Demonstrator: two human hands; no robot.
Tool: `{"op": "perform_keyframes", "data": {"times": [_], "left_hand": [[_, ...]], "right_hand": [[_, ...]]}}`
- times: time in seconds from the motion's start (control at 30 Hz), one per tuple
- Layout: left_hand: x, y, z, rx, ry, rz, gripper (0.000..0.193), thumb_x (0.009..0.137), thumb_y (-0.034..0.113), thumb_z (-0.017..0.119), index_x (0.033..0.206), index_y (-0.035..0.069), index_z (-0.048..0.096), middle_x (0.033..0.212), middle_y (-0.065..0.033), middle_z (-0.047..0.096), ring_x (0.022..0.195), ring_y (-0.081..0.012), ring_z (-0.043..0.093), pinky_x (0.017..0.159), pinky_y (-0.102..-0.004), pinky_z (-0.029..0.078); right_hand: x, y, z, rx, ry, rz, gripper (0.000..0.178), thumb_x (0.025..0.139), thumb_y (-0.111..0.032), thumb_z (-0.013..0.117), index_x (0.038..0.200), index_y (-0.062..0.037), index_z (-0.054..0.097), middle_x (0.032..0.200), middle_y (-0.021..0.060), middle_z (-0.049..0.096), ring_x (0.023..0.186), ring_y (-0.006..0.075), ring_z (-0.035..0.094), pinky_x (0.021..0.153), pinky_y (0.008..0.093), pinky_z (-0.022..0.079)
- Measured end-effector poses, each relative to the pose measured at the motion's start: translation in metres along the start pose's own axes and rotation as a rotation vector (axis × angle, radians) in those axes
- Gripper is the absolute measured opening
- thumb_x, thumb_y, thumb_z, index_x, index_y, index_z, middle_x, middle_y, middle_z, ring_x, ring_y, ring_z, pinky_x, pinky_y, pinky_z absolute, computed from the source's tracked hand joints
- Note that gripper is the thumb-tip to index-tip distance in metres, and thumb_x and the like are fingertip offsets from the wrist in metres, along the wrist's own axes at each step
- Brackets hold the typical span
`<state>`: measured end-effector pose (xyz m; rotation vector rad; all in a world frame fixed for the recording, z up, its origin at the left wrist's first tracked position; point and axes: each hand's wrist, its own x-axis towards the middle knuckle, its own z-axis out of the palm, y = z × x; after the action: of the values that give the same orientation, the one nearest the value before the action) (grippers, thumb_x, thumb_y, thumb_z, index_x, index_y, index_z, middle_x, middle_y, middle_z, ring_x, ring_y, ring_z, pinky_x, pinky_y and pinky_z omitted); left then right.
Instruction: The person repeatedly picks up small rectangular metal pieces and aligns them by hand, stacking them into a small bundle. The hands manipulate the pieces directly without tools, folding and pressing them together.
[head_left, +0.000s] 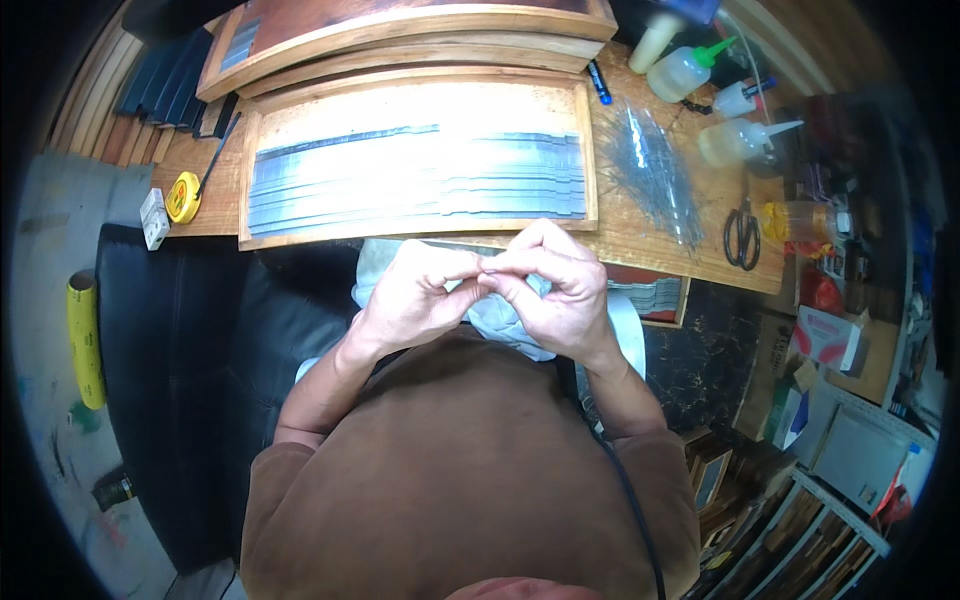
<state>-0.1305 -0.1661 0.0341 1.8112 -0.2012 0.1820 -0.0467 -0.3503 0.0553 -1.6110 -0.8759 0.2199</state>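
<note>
My left hand (425, 290) and my right hand (555, 295) meet in front of my chest, just short of the table's near edge. Thumb and forefinger of each are pinched together, the fingertips of both hands touching. Whatever sits between them is too small or hidden to make out. Beyond the hands lies a shallow wooden tray (592, 180) holding rows of thin grey strips (400, 190), partly washed out by glare. To its right, a loose pile of thin dark strands or strips (650, 170) rests on the wooden table (620, 247).
More wooden trays (420, 45) are stacked behind. A yellow tape measure (183, 197) and a small white box (154, 219) stand left. Rightward are black scissors (742, 237), squeeze bottles (683, 75) and a blue marker (599, 82). A black sofa (180, 370) flanks me; another tray (660, 300) sits below the table edge.
</note>
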Motion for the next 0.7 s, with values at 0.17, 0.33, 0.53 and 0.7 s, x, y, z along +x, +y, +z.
{"op": "perform_keyframes", "data": {"times": [0.17, 0.33, 0.53, 0.7], "left_hand": [[-0.019, -0.018, 0.000, -0.268, -0.261, -0.533, 0.016, 0.094, 0.014, 0.081, 0.102, 0.001, 0.082, 0.077, -0.0020, 0.076, 0.069, -0.0040, 0.058, 0.063, -0.0240, 0.047], [-0.022, -0.033, 0.010, -0.451, -0.262, -0.723, 0.012, 0.097, 0.014, 0.078, 0.099, 0.003, 0.082, 0.087, -0.0031, 0.080, 0.074, -0.0065, 0.066, 0.063, -0.0243, 0.051], [-0.014, -0.058, 0.008, -0.709, -0.188, -0.824, 0.019, 0.100, 0.019, 0.075, 0.105, 0.001, 0.079, 0.096, -0.0081, 0.081, 0.084, -0.0133, 0.077, 0.060, -0.0196, 0.056], [-0.019, -0.065, 0.013, -0.698, -0.156, -0.810, 0.018, 0.100, 0.021, 0.076, 0.104, 0.003, 0.079, 0.094, -0.0056, 0.081, 0.083, -0.0131, 0.077, 0.062, -0.0229, 0.057]], "right_hand": [[-0.036, 0.022, 0.014, 0.134, -0.013, 0.327, 0.009, 0.087, 0.001, 0.082, 0.096, 0.0012, 0.081, 0.085, 0.0055, 0.069, 0.070, 0.0095, 0.062, 0.062, 0.0263, 0.049], [-0.049, 0.052, 0.030, 0.651, 0.049, 0.737, 0.016, 0.099, -0.004, 0.074, 0.109, 0.0094, 0.074, 0.087, 0.0077, 0.072, 0.065, 0.0122, 0.067, 0.056, 0.0248, 0.057], [-0.053, 0.084, 0.037, 0.787, 0.055, 0.787, 0.019, 0.105, -0.015, 0.069, 0.103, 0.0026, 0.075, 0.083, 0.0021, 0.071, 0.061, 0.0034, 0.059, 0.053, 0.0180, 0.045], [-0.047, 0.082, 0.042, 0.785, 0.109, 0.757, 0.020, 0.104, -0.014, 0.070, 0.094, 0.0018, 0.077, 0.073, 0.0003, 0.068, 0.060, 0.0044, 0.057, 0.054, 0.0194, 0.045]]}}
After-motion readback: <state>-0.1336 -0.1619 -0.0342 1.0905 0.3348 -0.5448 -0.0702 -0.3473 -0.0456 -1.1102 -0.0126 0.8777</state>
